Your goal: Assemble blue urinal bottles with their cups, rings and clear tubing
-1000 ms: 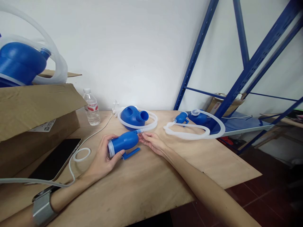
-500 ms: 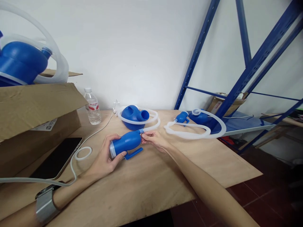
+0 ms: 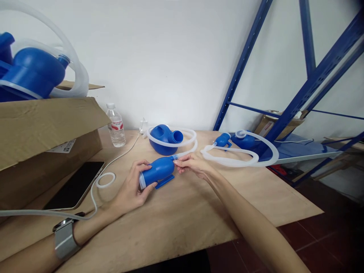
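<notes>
My left hand [image 3: 133,185] is wrapped round the wide end of a blue urinal cup [image 3: 159,170], a plastic piece with a side handle and a pale rim. The cup lies tilted above the table, its neck pointing away to the right. A translucent hose [image 3: 186,152] runs from that neck. My right hand [image 3: 192,165] is closed in a pinch beside the joint of neck and hose; what sits between the fingertips is too small to make out. Just behind, a round blue urinal bottle [image 3: 162,140] with an open mouth stands inside the hose's loop.
Left, a cardboard box [image 3: 51,117] carries another blue bottle [image 3: 36,72] with hose. A water bottle [image 3: 117,127], a dark tablet [image 3: 75,185] and a white cable [image 3: 106,181] lie nearby. To the right are a second cup [image 3: 222,140], coiled hose [image 3: 241,161] and a blue metal rack [image 3: 284,125].
The whole view has shifted slightly, so everything appears a little further right. The cup has rolled a little, its handle now nearer the body. Both hands keep their places on it.
</notes>
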`<state>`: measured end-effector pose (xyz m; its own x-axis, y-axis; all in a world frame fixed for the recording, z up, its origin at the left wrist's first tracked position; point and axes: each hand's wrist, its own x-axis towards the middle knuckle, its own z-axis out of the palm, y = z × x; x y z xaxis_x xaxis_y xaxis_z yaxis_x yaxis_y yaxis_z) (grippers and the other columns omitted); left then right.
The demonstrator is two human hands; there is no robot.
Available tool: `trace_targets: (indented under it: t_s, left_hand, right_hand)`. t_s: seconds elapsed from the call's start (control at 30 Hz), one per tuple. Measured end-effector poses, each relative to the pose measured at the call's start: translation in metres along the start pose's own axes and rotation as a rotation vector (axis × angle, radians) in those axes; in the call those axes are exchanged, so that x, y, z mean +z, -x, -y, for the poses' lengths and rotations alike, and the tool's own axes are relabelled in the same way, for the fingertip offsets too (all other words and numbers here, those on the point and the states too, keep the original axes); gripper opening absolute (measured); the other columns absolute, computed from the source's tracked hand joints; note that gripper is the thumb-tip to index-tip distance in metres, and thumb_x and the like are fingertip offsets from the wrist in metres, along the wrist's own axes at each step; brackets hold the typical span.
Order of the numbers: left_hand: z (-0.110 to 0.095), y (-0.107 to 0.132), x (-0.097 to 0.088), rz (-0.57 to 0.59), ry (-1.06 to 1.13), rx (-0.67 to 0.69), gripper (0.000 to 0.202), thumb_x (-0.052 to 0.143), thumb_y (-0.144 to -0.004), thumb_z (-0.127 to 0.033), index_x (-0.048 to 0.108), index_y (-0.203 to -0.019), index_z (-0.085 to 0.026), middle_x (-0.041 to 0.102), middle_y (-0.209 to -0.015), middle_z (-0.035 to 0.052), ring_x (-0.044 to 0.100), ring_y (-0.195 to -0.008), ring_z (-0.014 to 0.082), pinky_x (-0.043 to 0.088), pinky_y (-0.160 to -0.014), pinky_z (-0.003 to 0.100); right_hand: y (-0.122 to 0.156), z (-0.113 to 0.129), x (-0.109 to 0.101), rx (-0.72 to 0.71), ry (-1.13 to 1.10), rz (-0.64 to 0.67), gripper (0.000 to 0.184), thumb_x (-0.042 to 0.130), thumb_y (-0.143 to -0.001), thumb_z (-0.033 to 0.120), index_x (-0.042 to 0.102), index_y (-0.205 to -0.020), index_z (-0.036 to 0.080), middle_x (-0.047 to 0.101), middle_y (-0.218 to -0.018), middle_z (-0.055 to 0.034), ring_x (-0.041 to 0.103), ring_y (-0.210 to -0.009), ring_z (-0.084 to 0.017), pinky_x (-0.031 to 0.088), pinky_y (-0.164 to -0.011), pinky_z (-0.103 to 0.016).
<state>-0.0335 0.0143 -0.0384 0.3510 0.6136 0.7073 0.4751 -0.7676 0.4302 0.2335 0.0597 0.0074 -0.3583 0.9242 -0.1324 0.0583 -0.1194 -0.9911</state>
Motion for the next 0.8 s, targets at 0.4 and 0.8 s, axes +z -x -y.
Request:
trace_targets:
  t_s: [0.4,0.8]
  left_hand:
    - [0.004,0.007,0.005,0.067,-0.131,0.062,0.04,0.063,-0.093,-0.027,0.048,-0.129,-0.024,0.052,-0.133,0.0145,0.062,-0.12,0.0306,0.056,-0.097,0.05]
    - [0.001,0.004,0.002,0.037,-0.068,-0.004,0.042,0.064,-0.092,-0.028,0.045,-0.13,-0.025,0.05,-0.134,0.0141,0.06,-0.123,0.0309,0.055,-0.098,0.051]
  right_hand:
    - [0.002,0.026,-0.01,-0.031,0.508,0.234,0.048,0.074,-0.08,0.063,0.074,-0.073,0.015,0.072,-0.07,-0.0064,0.067,-0.068,-0.018,0.054,-0.065,-0.03]
    - [0.023,0.036,-0.002,-0.424,0.97,-0.228,0.032,0.076,-0.084,0.046,0.077,-0.107,0.023,0.075,-0.111,-0.0097,0.067,-0.103,-0.029,0.05,-0.088,-0.039]
